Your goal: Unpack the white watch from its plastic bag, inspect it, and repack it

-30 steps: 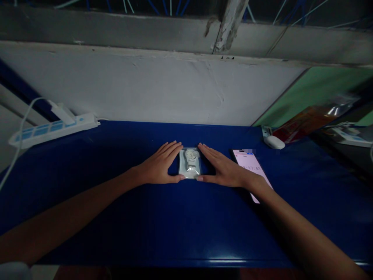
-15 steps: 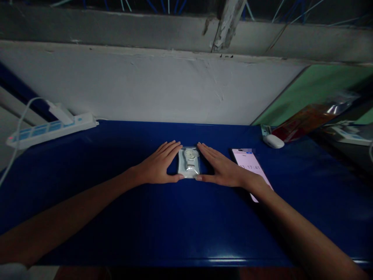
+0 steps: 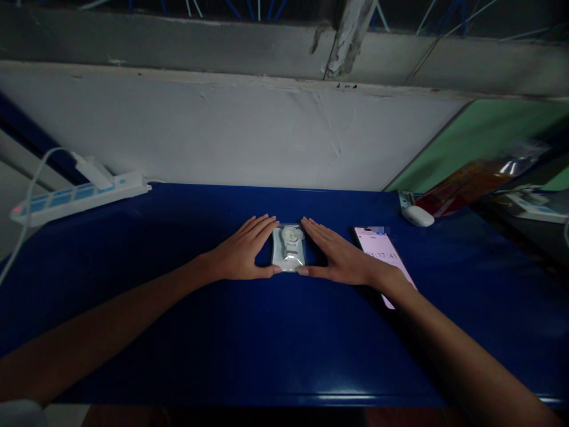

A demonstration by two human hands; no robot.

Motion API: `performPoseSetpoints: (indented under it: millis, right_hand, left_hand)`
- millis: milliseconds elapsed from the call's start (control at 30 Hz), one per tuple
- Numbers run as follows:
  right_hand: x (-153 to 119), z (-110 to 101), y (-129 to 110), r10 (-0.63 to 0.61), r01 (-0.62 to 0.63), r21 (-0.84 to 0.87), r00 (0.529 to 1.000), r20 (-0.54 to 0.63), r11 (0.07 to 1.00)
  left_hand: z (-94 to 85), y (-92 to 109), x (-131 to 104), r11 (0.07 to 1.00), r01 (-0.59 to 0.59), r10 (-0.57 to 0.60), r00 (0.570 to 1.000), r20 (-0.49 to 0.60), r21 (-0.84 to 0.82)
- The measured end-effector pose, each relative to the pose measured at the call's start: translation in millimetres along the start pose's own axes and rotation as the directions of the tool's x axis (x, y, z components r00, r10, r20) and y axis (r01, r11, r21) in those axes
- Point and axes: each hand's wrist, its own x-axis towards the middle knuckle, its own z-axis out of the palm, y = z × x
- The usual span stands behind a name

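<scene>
A white wristwatch in a clear plastic bag lies flat on the blue table. On its left side rests my left hand, fingers stretched forward and thumb apart, the tips at the bag's edge. My right hand mirrors it on the right, also flat with the thumb spread, its thumb tip at the bag's lower right corner. Neither hand is closed around the bag. Just right of my right hand lies a phone with a lit screen showing large digits; my right wrist covers part of it.
A white power strip with a plugged-in charger and cable is at the far left. Toward the back right are a white rounded case and a red and clear plastic package. A white wall panel borders the table's back.
</scene>
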Motion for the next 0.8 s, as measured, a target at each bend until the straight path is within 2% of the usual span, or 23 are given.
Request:
performPoseSetpoints:
  millis: [167,367,533,667,800]
  right_hand:
    - [0,2,1,-0.013,0.013,0.003,1.0,-0.01,1.0]
    - [2,1,-5,0.078,-0.077,-0.021,0.997,0.02,0.997]
    - [0,-3,-7,0.055,-0.055,-0.021,0.998,0.011,0.998]
    - [-2,-7,-4,0.02,-0.021,-0.01,0.997,-0.077,1.0]
    - [-2,-11,-3,0.041,-0.058,-0.076,0.976,-0.213,0.995]
  left_hand:
    - [-1.0,1,0,1.0,0.004,-0.004,1.0,0.014,-0.002]
    - [-2.1,2,0,1.0,0.011,-0.011,0.999,0.032,0.013]
    - [-2.3,3,0,1.0,0.016,-0.017,0.999,0.031,0.022]
    - [-3.6,3,0,1.0,0.009,-0.01,0.999,0.033,0.015]
    - [-5.0,4,-1,1.0,0.004,-0.004,1.0,0.017,0.0]
